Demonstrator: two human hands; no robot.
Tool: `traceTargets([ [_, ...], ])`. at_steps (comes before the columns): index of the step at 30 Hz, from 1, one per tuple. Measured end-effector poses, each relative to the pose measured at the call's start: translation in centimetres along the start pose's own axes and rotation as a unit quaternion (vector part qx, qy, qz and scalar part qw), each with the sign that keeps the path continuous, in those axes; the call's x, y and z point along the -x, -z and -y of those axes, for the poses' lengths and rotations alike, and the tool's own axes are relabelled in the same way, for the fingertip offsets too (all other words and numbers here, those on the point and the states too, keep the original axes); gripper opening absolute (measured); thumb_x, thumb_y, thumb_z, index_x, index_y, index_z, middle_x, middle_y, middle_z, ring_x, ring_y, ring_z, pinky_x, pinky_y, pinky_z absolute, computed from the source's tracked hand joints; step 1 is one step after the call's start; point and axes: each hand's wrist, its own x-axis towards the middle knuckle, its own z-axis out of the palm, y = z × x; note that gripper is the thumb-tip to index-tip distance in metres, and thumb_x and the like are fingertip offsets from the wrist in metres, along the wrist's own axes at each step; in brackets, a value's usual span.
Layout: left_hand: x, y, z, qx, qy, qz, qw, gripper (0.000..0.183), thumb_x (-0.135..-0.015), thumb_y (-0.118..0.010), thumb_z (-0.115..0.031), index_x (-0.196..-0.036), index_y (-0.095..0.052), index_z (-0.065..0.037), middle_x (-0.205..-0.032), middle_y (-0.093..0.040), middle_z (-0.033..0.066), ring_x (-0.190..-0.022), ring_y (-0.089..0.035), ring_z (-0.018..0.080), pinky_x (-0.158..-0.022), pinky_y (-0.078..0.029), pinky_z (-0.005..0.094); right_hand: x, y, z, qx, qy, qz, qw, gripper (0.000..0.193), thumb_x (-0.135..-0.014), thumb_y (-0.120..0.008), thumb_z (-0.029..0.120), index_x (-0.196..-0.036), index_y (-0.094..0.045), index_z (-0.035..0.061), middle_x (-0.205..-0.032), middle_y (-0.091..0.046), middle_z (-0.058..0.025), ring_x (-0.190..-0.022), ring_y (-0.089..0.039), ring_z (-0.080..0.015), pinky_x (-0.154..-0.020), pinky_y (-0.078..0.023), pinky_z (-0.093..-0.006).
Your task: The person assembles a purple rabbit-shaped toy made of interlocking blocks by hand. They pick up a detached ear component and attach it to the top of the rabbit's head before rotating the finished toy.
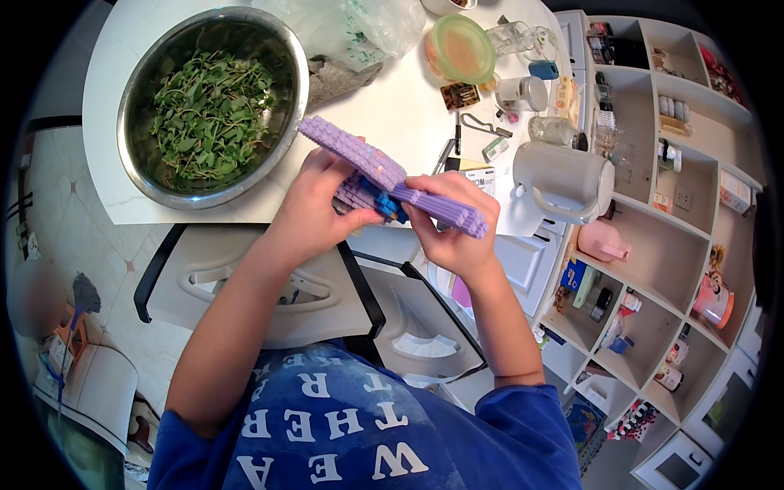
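Note:
Both my hands hold up a light purple building-block model (359,157) in front of the table edge. It looks like flat studded panels set at an angle, one pointing up left and a ridged one toward the lower right. Dark blue pieces (390,207) sit at the joint between them. My left hand (309,214) is closed round the left part, its thumb close to the blue pieces. My right hand (459,233) pinches the ridged right part between thumb and fingers. The fingertips behind the model are hidden.
A steel bowl (298,122) of green leaves (212,114) stands left on the white table (106,163). A plastic bag (359,33), green-lidded container (459,49), glass jars (523,94) and large clear pitcher (563,181) stand farther along. Chairs (245,278) are below; shelves (645,261) are right.

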Motion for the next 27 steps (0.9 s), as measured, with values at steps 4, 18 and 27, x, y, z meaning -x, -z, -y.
traceTargets([
  [4, 0.1, 0.0, 0.1, 0.003, 0.011, 0.006, 1.0, 0.071, -0.064, -0.086, -0.023, -0.128, -0.057, -0.01, -0.135, -0.051, 0.0124, -0.122, -0.05, 0.0332, -0.101, -0.042, 0.0422, -0.1, 0.3, 0.1, -0.004, -0.012, 0.022, 1.0, 0.028, -0.068, -0.075, -0.003, -0.095, -0.069, 0.0017, -0.081, -0.066, -0.011, -0.07, -0.065, -0.0234, -0.063, -0.051, -0.03],
  [18, -0.3, 0.4, -0.4, 0.072, 0.085, 0.019, 0.994, 0.091, -0.059, -0.089, -0.026, -0.136, -0.046, -0.008, -0.129, -0.051, 0.0182, -0.119, -0.05, 0.0344, -0.101, -0.042, 0.0408, 4.5, -1.2, -1.8, -0.142, -0.084, 0.053, 0.985, 0.091, -0.066, -0.077, 0.021, -0.142, -0.033, -0.0005, -0.143, -0.037, -0.02, -0.136, -0.035, -0.034, -0.111, -0.029, -0.0428],
  [27, -0.2, 1.0, 0.7, 0.177, 0.066, 0.057, 0.98, 0.075, -0.076, -0.072, -0.024, -0.14, -0.04, 0.0, -0.14, -0.046, 0.0148, -0.129, -0.045, 0.0255, -0.11, -0.032, 0.0393, 6.8, -3.2, -3.4, -0.216, -0.098, -0.022, 0.971, 0.077, -0.062, -0.049, 0.017, -0.137, -0.04, -0.0017, -0.148, -0.033, -0.0225, -0.139, -0.03, -0.0371, -0.115, -0.021, -0.044],
])
